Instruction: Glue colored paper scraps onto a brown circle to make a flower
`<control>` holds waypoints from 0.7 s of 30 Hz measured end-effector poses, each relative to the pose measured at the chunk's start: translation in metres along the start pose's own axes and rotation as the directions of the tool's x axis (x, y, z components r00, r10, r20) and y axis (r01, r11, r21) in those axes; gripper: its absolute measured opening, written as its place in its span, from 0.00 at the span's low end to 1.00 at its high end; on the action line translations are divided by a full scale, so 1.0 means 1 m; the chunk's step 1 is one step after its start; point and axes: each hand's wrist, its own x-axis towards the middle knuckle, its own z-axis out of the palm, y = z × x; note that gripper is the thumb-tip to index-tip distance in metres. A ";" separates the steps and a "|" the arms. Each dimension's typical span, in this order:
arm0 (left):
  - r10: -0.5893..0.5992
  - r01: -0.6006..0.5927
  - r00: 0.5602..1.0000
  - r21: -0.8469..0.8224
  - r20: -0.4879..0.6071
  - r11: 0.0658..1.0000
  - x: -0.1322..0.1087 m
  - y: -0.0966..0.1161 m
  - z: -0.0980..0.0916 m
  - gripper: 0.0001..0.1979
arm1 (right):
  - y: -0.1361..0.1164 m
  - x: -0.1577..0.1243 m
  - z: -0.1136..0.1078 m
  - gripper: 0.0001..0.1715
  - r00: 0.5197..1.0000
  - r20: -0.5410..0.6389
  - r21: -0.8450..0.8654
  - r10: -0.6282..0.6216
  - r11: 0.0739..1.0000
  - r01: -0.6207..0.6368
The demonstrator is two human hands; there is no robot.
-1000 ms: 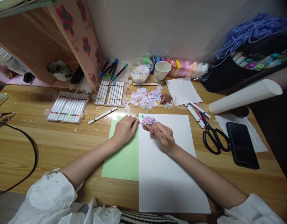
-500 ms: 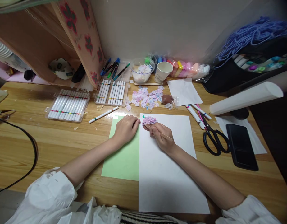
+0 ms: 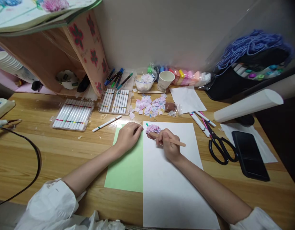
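Observation:
My right hand [image 3: 170, 145] grips a wooden craft stick [image 3: 180, 142], its far tip at the brown lower part of a small raised decoration. Pink and purple paper scraps [image 3: 153, 128] cover the upper part of this decoration, and a green mark sits above it. It lies at the top left of a white sheet [image 3: 171, 188]. My left hand [image 3: 129, 136] rests on a green sheet [image 3: 124, 174] beside the white one, fingers curled in and thumb near the shared edge. Whatever those fingers may hold is hidden.
Behind the sheets lie loose paper scraps [image 3: 151, 104], a plastic bowl [image 3: 144, 81], a paper cup [image 3: 166, 80] and boxed markers [image 3: 72, 115]. To the right are black-handled scissors [image 3: 219, 145], a phone [image 3: 250, 156] and a rolled white paper [image 3: 248, 105]. A cable [image 3: 38, 159] curves at the left.
My right hand has turned and shifted slightly right, and the stick now shows its broad face and lies flatter. My left hand stays in place on the green sheet. The camera view tilted up slightly.

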 end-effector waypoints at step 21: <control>-0.023 0.077 0.993 0.491 -0.115 0.868 0.028 -0.006 -0.018 0.08 | 0.004 -0.003 -0.002 0.25 0.971 -0.035 -0.028 -0.237 0.971 0.236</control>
